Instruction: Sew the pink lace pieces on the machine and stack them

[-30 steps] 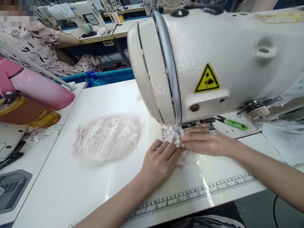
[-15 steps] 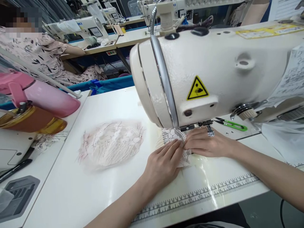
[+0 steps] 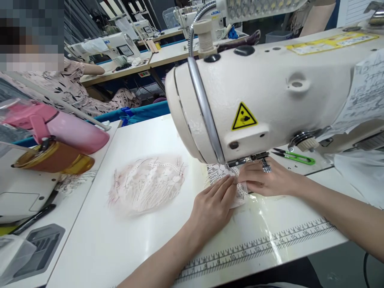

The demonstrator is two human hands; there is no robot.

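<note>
Under the head of a white sewing machine (image 3: 264, 88) lies a small piece of white lace (image 3: 217, 171) with dark markings showing through it. My left hand (image 3: 214, 202) holds the lace from the near left, its fingers pressed together and their tips close to the needle area. From the right, my right hand (image 3: 267, 178) grips the lace's other side beside the presser foot, its fingertips almost meeting the left ones. The left thumb is hidden, and so is the needle. Left of my hands, a second oval piece of sheer lace (image 3: 150, 184) with loose threads lies flat on the table.
Green-handled thread snips (image 3: 295, 157) lie behind my right hand. A printed ruler (image 3: 249, 252) runs along the front edge. At left stand a pink bottle (image 3: 78, 130) and an amber tape roll (image 3: 57, 158). A person (image 3: 75, 86) sits beyond, near other machines.
The camera view has shifted slightly, moving most things a little right. Both hands stay on the lace at the machine, with little visible change in their grip.
</note>
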